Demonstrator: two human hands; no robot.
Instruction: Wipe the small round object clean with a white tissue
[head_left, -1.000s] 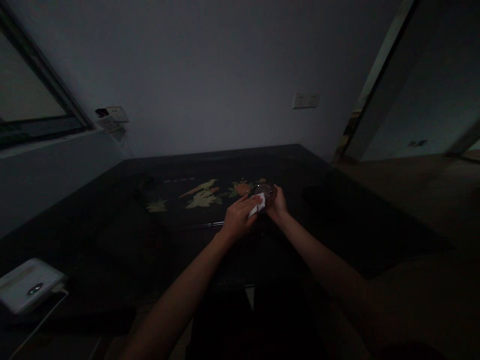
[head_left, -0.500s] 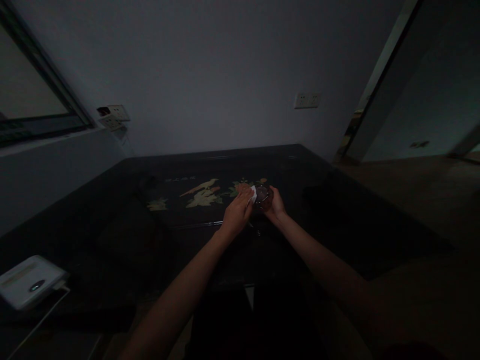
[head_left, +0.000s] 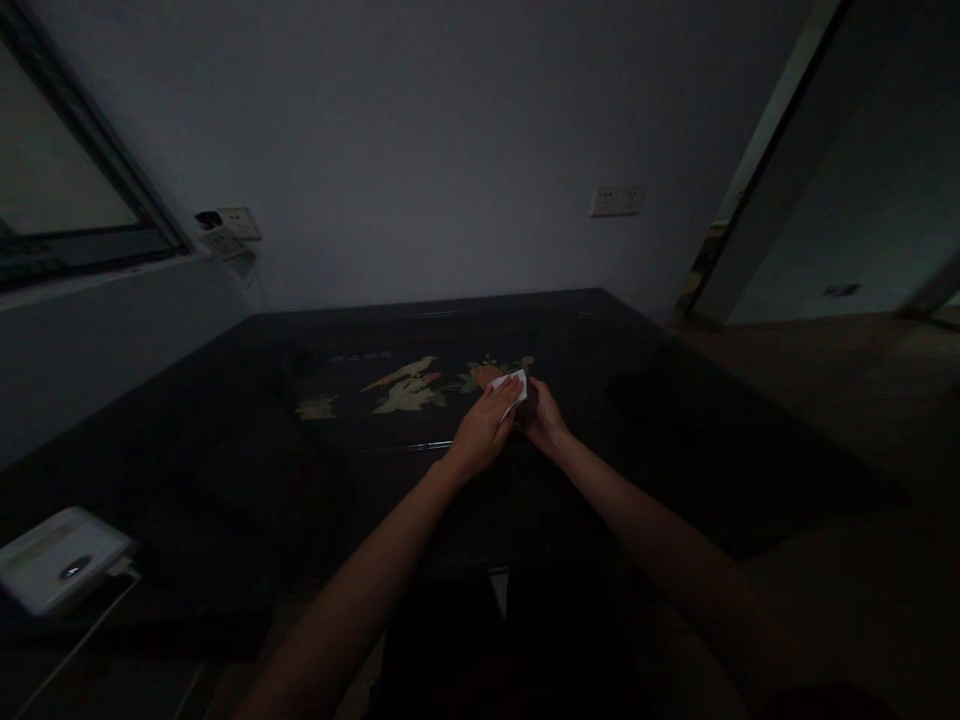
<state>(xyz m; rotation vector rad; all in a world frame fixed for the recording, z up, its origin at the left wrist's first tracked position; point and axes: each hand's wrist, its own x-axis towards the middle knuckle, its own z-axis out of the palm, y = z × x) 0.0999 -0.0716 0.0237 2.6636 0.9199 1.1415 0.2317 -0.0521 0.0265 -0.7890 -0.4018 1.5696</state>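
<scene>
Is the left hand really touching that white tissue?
Touching. The head view shows the left hand with its fingers laid right across the white tissue, whose edges stick out around them, with no gap between.

The cloth (head_left: 513,384) and the left hand (head_left: 484,428) cover most of a dark vessel (head_left: 532,404), perhaps glass; some fingers of the right hand (head_left: 547,416) are lost behind it. The lettering (head_left: 361,356) is too small to read. The left edge crops the box (head_left: 52,545) and window (head_left: 56,150); the cable (head_left: 84,637) leaves at the bottom. Shadow swallows the table's (head_left: 574,335) right side.
</scene>
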